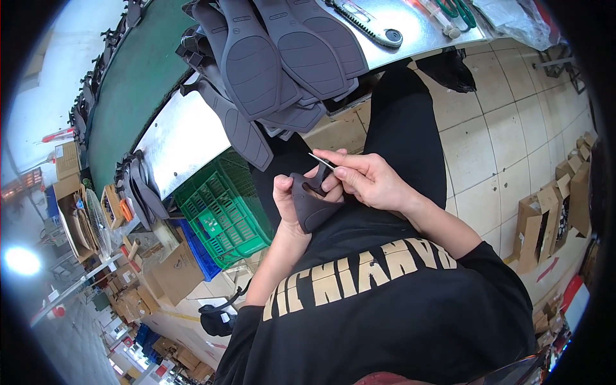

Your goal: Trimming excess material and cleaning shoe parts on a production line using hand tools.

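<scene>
My left hand [287,199] grips a dark grey rubber sandal sole [314,208] over my lap, with its strap loop [319,179] turned up. My right hand [366,179] pinches a thin metal needle-like tool [321,160] and touches the strap with its fingertips. Both hands meet in front of my black shirt.
A pile of grey sandal soles [276,58] lies on a shiny metal table [183,138]. A toothed belt [369,25] and green-handled scissors [459,9] are on the table's far end. A green plastic crate [221,212] sits under the table, cardboard boxes [552,212] on the tiled floor at right.
</scene>
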The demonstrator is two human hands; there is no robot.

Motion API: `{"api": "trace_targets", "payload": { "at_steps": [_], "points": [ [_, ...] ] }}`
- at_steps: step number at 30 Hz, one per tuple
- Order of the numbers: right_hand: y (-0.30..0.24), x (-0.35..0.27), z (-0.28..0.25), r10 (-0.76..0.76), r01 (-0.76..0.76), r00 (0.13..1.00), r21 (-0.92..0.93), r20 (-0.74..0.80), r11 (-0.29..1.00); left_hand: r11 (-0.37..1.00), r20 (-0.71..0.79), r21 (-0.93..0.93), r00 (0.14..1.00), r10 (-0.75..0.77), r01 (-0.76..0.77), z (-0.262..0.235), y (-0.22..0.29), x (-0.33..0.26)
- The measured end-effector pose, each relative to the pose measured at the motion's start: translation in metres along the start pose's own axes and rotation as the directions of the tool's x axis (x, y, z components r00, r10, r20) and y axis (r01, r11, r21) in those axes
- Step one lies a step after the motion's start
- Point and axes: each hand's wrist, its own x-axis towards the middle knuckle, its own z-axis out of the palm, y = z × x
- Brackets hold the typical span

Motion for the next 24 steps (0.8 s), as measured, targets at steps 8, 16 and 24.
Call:
{"api": "trace_targets", "payload": {
  "at_steps": [8, 16, 24],
  "points": [
    [-0.011, 0.0, -0.004, 0.083, -0.083, 0.997, 0.108, 0.007, 0.991, 0.995, 0.162, -0.093, 0.987, -0.024, 0.039, -0.008, 0.006, -0.001],
    [-0.033, -0.014, -0.001, -0.326, 0.312, 0.93, -0.107, -0.171, 0.944, 0.811, 0.253, 0.568, 0.967, -0.006, -0.144, 0.031, 0.027, 0.002],
    [-0.022, -0.018, -0.023, 0.052, -0.029, 0.99, 0.176, -0.132, 0.984, -0.232, 0.257, 0.951, 0.942, 0.217, -0.206, 0.083, 0.022, 0.017]
  ]
}}
